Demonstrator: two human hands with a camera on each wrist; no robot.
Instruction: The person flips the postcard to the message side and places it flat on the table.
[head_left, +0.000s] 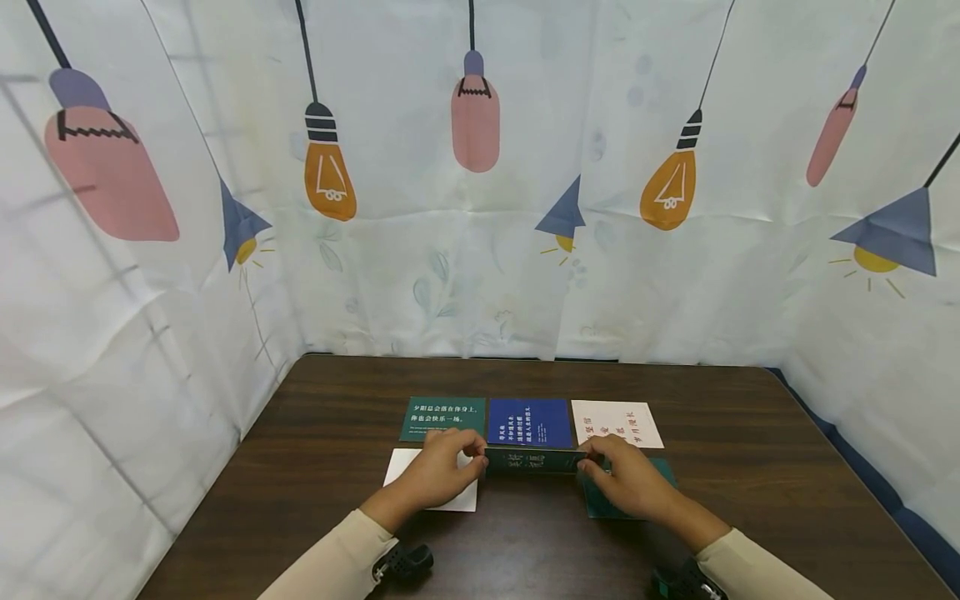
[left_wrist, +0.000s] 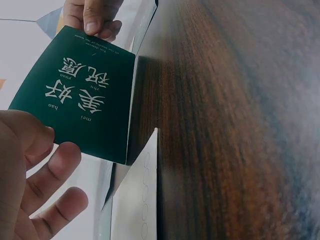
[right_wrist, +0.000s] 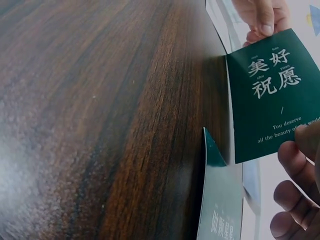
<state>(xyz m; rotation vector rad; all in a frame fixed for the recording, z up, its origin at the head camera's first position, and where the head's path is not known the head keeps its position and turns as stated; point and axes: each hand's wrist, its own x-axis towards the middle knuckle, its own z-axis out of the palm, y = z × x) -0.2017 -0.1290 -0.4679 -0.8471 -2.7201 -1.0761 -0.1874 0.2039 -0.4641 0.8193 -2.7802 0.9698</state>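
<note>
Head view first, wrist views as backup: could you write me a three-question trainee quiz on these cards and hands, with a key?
1. What do the left hand and right hand pinch between them?
2. True or false: the blue card lies in the middle of the far row of three.
3. Which card lies partly hidden below the right hand? A: a white one. B: a green one. C: a blue one.

Key:
1. The held green card, by its ends.
2. True.
3. B, the near-right green card.
</note>
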